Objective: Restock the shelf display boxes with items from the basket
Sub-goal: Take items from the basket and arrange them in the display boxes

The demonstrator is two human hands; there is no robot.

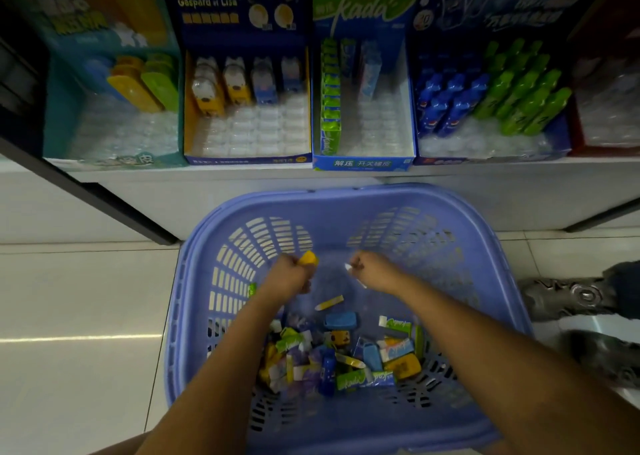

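Head view: looking down over a basket set on the floor in front of a low shelf.
Basket [346,196]: lilac plastic with slotted walls, standing on the pale floor tiles [69,298] just below the shelf edge [207,174].
Basket stock [339,354]: small packaged items in yellow, blue, green and white, heaped at the near end of the basket floor; a yellow-and-white stick [329,303] lies apart from the heap, nearer the hands.
Left grip [287,276]: clenched around a yellow item [309,259], raised over the far half of the basket; the item pokes out above the fingers.
Right grip [372,269]: fingers curled, pinching a small white piece [348,267]; what it is, I cannot tell. It is level with the left one and near it, not touching.
Teal box [59,108]: far left on the shelf, with yellow and green cases [145,85] at the back and bare clear tray in front.
Gaspard et Lisa box [242,14]: bear-shaped items [221,84] in the back rows, front slots unfilled.
Kada box [363,163]: a row of green packs [330,98] down its left side, a few blue packs behind.
Dark blue box [502,7]: blue bottle shapes [446,101] on the left, green ones [523,98] on the right.
Red box [606,136]: at the right edge, contents unclear.
Shoes [571,295]: dark pair on the floor to the right of the basket.
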